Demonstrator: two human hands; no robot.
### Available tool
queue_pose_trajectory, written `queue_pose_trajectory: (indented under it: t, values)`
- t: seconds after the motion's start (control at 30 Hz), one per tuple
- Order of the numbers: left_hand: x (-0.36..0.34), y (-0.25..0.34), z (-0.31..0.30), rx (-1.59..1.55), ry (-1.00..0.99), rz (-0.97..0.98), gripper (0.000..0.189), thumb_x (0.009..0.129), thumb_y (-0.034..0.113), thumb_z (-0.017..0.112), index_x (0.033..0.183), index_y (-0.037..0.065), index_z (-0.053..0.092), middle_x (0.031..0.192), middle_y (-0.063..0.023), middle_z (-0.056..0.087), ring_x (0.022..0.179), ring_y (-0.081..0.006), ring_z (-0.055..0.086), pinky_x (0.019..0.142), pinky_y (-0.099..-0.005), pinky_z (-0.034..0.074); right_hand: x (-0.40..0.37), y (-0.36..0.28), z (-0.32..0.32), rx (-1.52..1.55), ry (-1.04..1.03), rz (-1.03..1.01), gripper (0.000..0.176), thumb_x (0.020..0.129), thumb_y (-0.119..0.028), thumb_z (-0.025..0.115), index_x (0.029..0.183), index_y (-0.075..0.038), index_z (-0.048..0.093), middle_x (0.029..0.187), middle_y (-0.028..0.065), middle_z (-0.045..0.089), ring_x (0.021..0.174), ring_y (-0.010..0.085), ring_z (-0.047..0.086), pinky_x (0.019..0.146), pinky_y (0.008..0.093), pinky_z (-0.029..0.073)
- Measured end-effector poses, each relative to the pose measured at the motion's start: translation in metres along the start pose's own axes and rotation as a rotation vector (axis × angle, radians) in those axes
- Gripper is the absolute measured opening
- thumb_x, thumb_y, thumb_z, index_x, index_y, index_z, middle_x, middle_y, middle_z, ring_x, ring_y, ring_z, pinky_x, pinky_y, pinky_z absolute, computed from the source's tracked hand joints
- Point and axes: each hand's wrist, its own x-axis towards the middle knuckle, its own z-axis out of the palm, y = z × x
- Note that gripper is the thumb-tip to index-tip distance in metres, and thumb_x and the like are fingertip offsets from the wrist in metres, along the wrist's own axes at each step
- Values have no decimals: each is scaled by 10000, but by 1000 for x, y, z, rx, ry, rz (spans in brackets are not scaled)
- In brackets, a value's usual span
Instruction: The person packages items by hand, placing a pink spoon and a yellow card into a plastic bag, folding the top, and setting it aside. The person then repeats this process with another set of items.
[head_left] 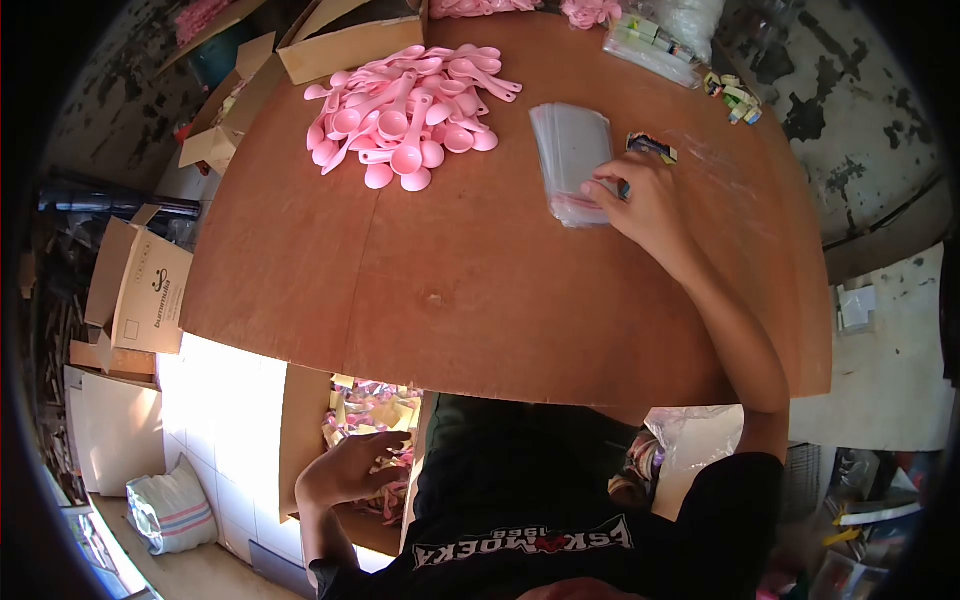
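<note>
My right hand is over the right part of the table, at the lower right corner of a stack of clear plastic bags. Its thumb and fingers are curled together, and a small dark-blue bit shows between them, too small to name. Just beyond the knuckles lies a small pile of dark printed cards. Below the table's front edge, my left hand hangs open over a cardboard box holding many small packed pieces in pink and yellow. Pink measuring spoons lie heaped at the far left of the table.
The brown wooden table spans the middle. An open carton stands behind the spoons. Clear plastic packs and small label bundles lie at the far right. A printed carton and a white sack are at the left.
</note>
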Motion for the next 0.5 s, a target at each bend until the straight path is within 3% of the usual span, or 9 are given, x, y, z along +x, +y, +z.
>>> queue_pose_trajectory:
  t: [0.03, 0.07, 0.1, 0.2, 0.23, 0.27, 0.33, 0.43, 0.5]
  values:
    - [7, 24, -4, 3, 1, 6, 566, 799, 227, 762, 1289, 49, 540, 1051, -191, 669, 916, -370, 662, 770, -424, 535, 5, 3, 5, -8, -110, 102, 126, 782, -169, 706, 843, -62, 735, 843, 116, 692, 801, 274, 654, 686, 385, 499]
    - [13, 53, -11, 49, -72, 218, 534, 816, 223, 749, 1283, 56, 553, 1027, -178, 679, 858, -347, 673, 727, -412, 534, 9, 5, 9, -15, -219, 202, 137, 778, -197, 707, 808, -69, 740, 801, 111, 695, 748, 269, 660, 669, 379, 496]
    - [19, 78, -18, 96, -145, 428, 503, 832, 220, 736, 1278, 63, 565, 1002, -166, 688, 800, -324, 684, 684, -400, 534, 10, 6, 12, -16, -214, 199, 137, 778, -197, 707, 808, -69, 740, 801, 111, 695, 748, 269, 660, 669, 379, 496]
    - [40, 116, -38, 186, -43, 682, 372, 835, 212, 728, 1174, 82, 648, 910, -125, 704, 660, -268, 678, 601, -362, 522, 9, 6, 18, 14, -141, 204, 125, 775, -190, 703, 785, -72, 743, 774, 108, 695, 657, 263, 658, 651, 373, 495]
    - [48, 134, -50, 263, -10, 689, 392, 764, 113, 779, 1126, 21, 659, 978, -130, 713, 801, -256, 715, 680, -339, 569, 9, 5, 18, 41, -78, 197, 124, 775, -191, 703, 775, -73, 742, 772, 106, 696, 648, 261, 656, 647, 369, 494]
    - [62, 140, -57, 273, 25, 716, 356, 783, 94, 758, 1113, 7, 656, 982, -132, 709, 802, -257, 713, 690, -348, 571, 8, 4, 17, 67, -14, 192, 124, 775, -191, 703, 765, -74, 742, 771, 103, 697, 639, 259, 655, 642, 365, 493]
    - [91, 154, -67, 216, 120, 666, 321, 801, 62, 725, 1105, -2, 645, 975, -134, 698, 799, -268, 706, 707, -355, 566, 3, -7, 7, 52, 8, 163, 115, 770, -186, 708, 775, -76, 743, 767, 103, 695, 638, 254, 651, 643, 366, 492]
    - [134, 173, -76, 340, 277, 705, 324, 803, 45, 698, 1117, 10, 630, 986, -130, 677, 915, -280, 680, 779, -371, 547, -9, -34, -5, 125, 3, 153, 105, 761, -173, 719, 789, -74, 742, 755, 101, 685, 641, 248, 640, 640, 368, 485]
    - [158, 178, -74, 555, 526, 752, 341, 790, 17, 670, 1128, 38, 624, 1003, -122, 659, 1036, -296, 627, 855, -387, 512, -19, -55, -12, 204, -18, 175, 103, 757, -165, 726, 793, -70, 740, 745, 98, 678, 646, 247, 632, 637, 369, 480]
